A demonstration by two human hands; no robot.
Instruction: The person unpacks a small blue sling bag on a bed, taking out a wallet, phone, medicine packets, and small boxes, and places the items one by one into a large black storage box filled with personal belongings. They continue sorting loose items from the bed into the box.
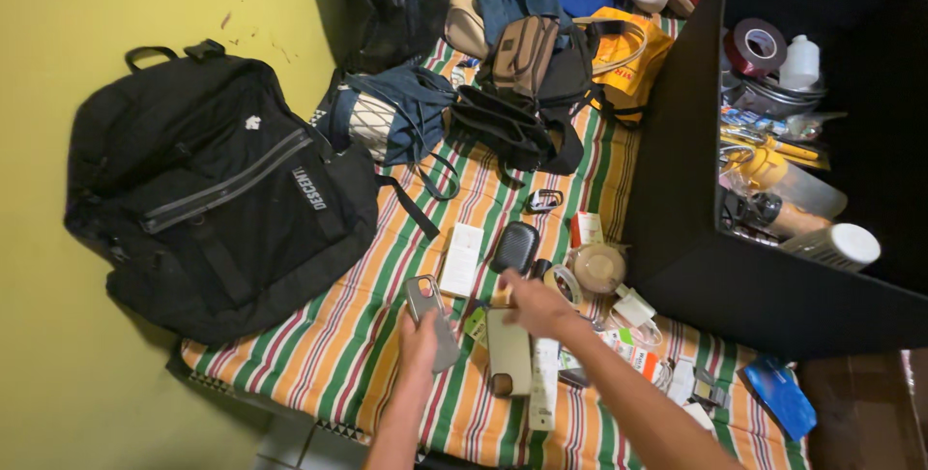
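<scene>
Grey phone case in left hand, near mat edge.

Two bare forearms rise from the bottom centre of the frame. The left hand is curled closed in a grip; the right hand, palm down, reaches leftward with fingers loosely bent.

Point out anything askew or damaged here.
The yellow wall shows dark scuffs above the black backpack, which slumps tilted against it. Small items lie scattered on the striped mat.
</scene>
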